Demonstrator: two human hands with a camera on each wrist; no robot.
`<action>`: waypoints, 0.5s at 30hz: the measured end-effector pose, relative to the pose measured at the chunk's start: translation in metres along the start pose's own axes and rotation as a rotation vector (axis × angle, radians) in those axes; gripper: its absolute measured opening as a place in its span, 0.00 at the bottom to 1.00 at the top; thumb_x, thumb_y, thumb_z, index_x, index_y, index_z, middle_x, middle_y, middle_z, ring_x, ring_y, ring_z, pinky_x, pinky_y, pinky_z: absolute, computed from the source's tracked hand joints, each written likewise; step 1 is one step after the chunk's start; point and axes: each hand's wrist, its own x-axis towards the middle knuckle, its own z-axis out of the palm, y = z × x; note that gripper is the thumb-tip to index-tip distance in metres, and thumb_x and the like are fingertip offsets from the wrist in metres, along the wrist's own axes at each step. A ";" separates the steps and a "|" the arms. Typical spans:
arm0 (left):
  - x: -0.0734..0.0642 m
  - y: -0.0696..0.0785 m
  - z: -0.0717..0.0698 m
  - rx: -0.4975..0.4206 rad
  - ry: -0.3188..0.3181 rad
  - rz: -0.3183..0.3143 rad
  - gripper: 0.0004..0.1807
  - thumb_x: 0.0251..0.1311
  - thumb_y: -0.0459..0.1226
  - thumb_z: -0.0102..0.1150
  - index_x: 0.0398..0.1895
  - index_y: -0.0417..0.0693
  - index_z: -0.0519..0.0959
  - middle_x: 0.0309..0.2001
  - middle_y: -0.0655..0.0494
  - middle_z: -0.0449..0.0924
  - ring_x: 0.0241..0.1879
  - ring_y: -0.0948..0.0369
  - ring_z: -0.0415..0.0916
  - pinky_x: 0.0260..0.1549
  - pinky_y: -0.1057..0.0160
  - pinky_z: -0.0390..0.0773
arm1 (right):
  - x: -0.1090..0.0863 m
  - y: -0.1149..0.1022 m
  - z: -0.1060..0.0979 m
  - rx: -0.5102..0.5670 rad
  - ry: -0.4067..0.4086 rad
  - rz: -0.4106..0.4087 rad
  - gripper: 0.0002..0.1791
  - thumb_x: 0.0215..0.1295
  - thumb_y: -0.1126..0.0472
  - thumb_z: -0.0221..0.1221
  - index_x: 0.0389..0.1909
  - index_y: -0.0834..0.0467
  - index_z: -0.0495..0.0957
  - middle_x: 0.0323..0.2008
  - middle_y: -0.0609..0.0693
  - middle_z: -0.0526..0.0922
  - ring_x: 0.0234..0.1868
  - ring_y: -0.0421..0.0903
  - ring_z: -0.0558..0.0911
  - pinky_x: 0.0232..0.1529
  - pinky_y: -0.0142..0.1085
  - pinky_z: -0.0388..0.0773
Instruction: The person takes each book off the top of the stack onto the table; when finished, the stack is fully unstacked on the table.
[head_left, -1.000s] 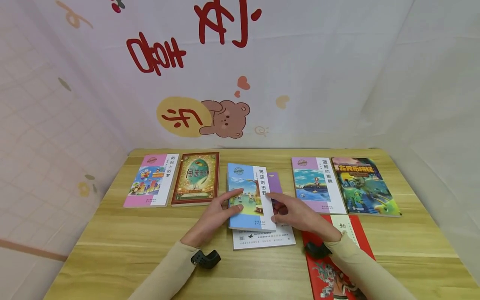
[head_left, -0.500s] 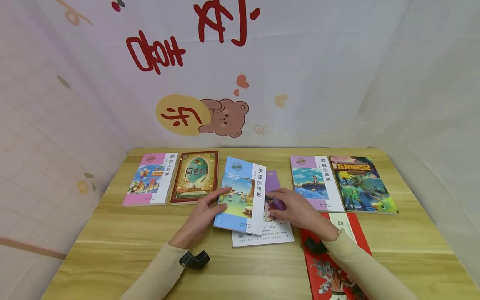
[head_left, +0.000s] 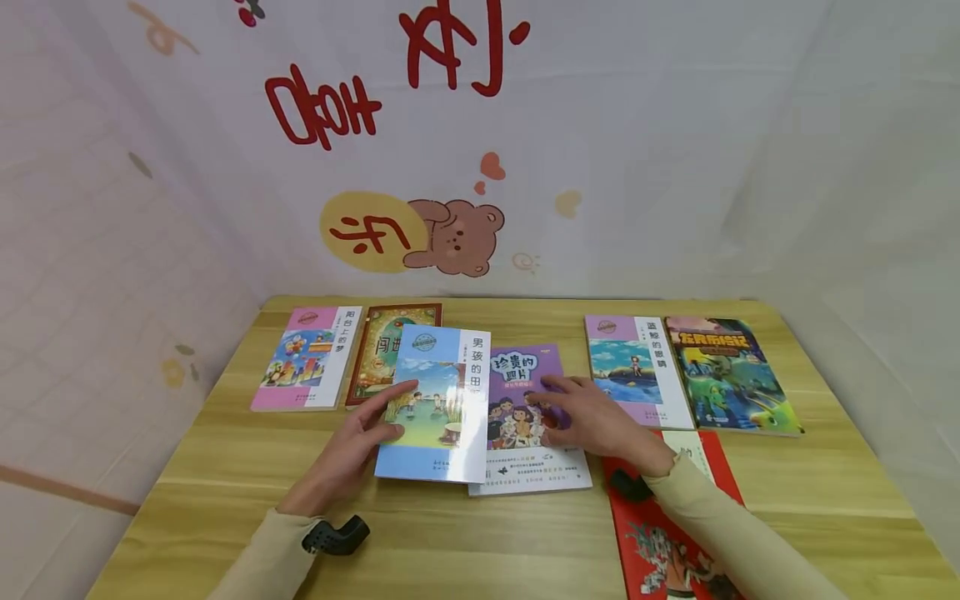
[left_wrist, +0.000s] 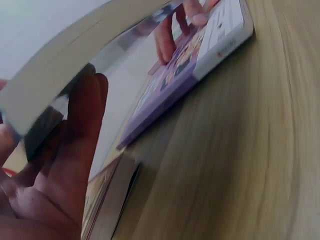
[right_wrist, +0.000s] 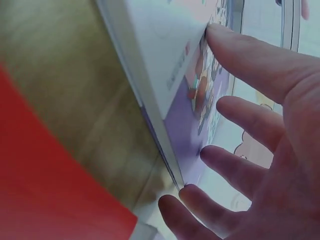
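My left hand (head_left: 348, 450) grips the left edge of a blue-and-white paperback book (head_left: 431, 400), with the thumb on the cover and fingers beneath. In the left wrist view the page edge of this blue book (left_wrist: 75, 55) stands raised above the table. A purple book (head_left: 528, 363) with a white lower band lies on the table, its left side overlapped by the blue book in the head view. My right hand (head_left: 600, 421) rests its thumb and fingertips on the purple cover near the right edge, fingers spread and nearly straight in the right wrist view.
At the back left lie a pink-and-white book (head_left: 300, 358) and a brown-gold book (head_left: 375, 367), the latter partly covered by the blue one. A lilac-and-white book (head_left: 630, 375) and a green dinosaur book (head_left: 731, 375) lie back right. My right forearm crosses a red book (head_left: 637, 517).
My left hand has carried the blue book leftward off the purple one, whose cover now shows. The right hand has stayed in nearly the same spot, on the purple book.
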 end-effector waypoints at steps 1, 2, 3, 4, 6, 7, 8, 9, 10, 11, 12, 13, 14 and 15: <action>-0.002 0.000 -0.003 0.003 -0.004 0.003 0.34 0.72 0.29 0.53 0.81 0.49 0.62 0.84 0.54 0.43 0.82 0.50 0.28 0.63 0.80 0.63 | 0.000 0.000 0.000 -0.005 -0.001 0.000 0.32 0.63 0.50 0.73 0.68 0.51 0.79 0.73 0.63 0.69 0.68 0.74 0.67 0.65 0.69 0.68; -0.004 0.000 -0.007 0.007 -0.004 0.006 0.34 0.72 0.29 0.53 0.81 0.50 0.61 0.84 0.54 0.42 0.82 0.51 0.26 0.63 0.80 0.63 | 0.000 -0.001 0.000 -0.010 -0.002 0.002 0.33 0.63 0.50 0.73 0.68 0.52 0.79 0.73 0.63 0.69 0.68 0.74 0.67 0.64 0.68 0.68; -0.005 0.001 -0.010 0.012 -0.006 0.011 0.35 0.72 0.30 0.53 0.81 0.50 0.61 0.84 0.54 0.42 0.82 0.49 0.28 0.63 0.78 0.66 | 0.000 -0.001 -0.001 -0.017 -0.002 0.008 0.33 0.63 0.49 0.72 0.68 0.52 0.79 0.73 0.63 0.69 0.68 0.73 0.67 0.64 0.68 0.69; -0.007 0.001 -0.014 0.019 -0.005 0.013 0.35 0.72 0.30 0.53 0.81 0.50 0.61 0.84 0.53 0.42 0.82 0.49 0.31 0.62 0.76 0.68 | 0.000 -0.001 -0.001 -0.024 0.000 0.009 0.33 0.63 0.49 0.72 0.69 0.52 0.78 0.73 0.63 0.69 0.68 0.73 0.68 0.63 0.68 0.70; -0.010 0.001 -0.020 0.022 -0.001 0.013 0.36 0.72 0.30 0.53 0.82 0.50 0.60 0.84 0.52 0.42 0.81 0.50 0.40 0.61 0.72 0.73 | 0.000 -0.001 -0.001 -0.028 -0.003 0.017 0.34 0.63 0.48 0.72 0.69 0.52 0.78 0.73 0.62 0.70 0.68 0.72 0.68 0.63 0.67 0.70; -0.012 0.002 -0.024 0.020 0.001 0.009 0.36 0.71 0.29 0.53 0.82 0.50 0.60 0.84 0.52 0.41 0.79 0.53 0.45 0.60 0.71 0.74 | 0.001 -0.001 -0.001 -0.030 -0.005 0.020 0.34 0.63 0.48 0.72 0.69 0.53 0.78 0.73 0.62 0.70 0.68 0.71 0.68 0.64 0.67 0.70; -0.014 0.002 -0.027 0.022 0.003 0.007 0.36 0.71 0.29 0.53 0.82 0.49 0.60 0.84 0.51 0.41 0.78 0.56 0.50 0.60 0.70 0.74 | 0.001 -0.001 -0.001 -0.032 -0.004 0.018 0.34 0.63 0.47 0.72 0.69 0.53 0.78 0.73 0.62 0.70 0.68 0.71 0.68 0.63 0.67 0.70; -0.016 0.002 -0.030 0.027 0.005 0.006 0.36 0.71 0.29 0.53 0.82 0.49 0.60 0.84 0.50 0.41 0.76 0.59 0.52 0.61 0.70 0.74 | 0.001 -0.001 -0.001 -0.033 -0.004 0.015 0.34 0.63 0.47 0.72 0.69 0.52 0.78 0.73 0.62 0.70 0.68 0.71 0.68 0.63 0.66 0.71; -0.019 0.002 -0.034 0.030 0.007 0.000 0.36 0.71 0.30 0.53 0.82 0.49 0.60 0.84 0.49 0.41 0.75 0.62 0.53 0.61 0.71 0.72 | 0.001 -0.001 -0.001 -0.035 -0.004 0.013 0.34 0.63 0.47 0.72 0.69 0.53 0.78 0.73 0.62 0.70 0.67 0.71 0.68 0.63 0.67 0.71; -0.021 0.002 -0.037 0.034 0.010 -0.002 0.36 0.71 0.30 0.53 0.82 0.49 0.60 0.84 0.49 0.41 0.75 0.63 0.53 0.62 0.72 0.71 | 0.001 -0.001 -0.001 -0.032 -0.007 0.013 0.34 0.63 0.47 0.72 0.69 0.53 0.78 0.73 0.62 0.70 0.67 0.71 0.68 0.63 0.67 0.71; -0.024 0.001 -0.040 0.036 0.011 -0.006 0.36 0.71 0.30 0.53 0.82 0.49 0.60 0.84 0.49 0.41 0.76 0.63 0.51 0.62 0.73 0.70 | 0.001 -0.001 0.000 -0.029 -0.010 0.017 0.34 0.63 0.47 0.72 0.69 0.52 0.78 0.73 0.62 0.70 0.68 0.72 0.68 0.63 0.67 0.71; -0.028 0.001 -0.043 0.037 0.012 -0.007 0.36 0.71 0.29 0.53 0.82 0.49 0.59 0.84 0.48 0.41 0.78 0.61 0.48 0.63 0.74 0.68 | 0.001 -0.001 0.000 -0.025 -0.014 0.022 0.34 0.63 0.47 0.72 0.69 0.52 0.78 0.73 0.62 0.69 0.68 0.72 0.67 0.63 0.67 0.71; -0.031 0.000 -0.046 0.042 0.013 -0.006 0.37 0.71 0.29 0.53 0.82 0.49 0.59 0.84 0.49 0.41 0.79 0.58 0.44 0.62 0.76 0.66 | 0.001 -0.002 0.000 -0.024 -0.017 0.023 0.35 0.63 0.47 0.72 0.70 0.52 0.78 0.73 0.61 0.69 0.68 0.72 0.67 0.63 0.67 0.71; -0.034 -0.001 -0.049 0.044 0.013 -0.006 0.37 0.71 0.29 0.53 0.82 0.48 0.59 0.84 0.50 0.41 0.80 0.54 0.39 0.62 0.76 0.65 | 0.001 -0.002 0.001 -0.027 -0.022 0.028 0.35 0.63 0.46 0.72 0.70 0.52 0.77 0.74 0.61 0.69 0.69 0.71 0.67 0.63 0.67 0.71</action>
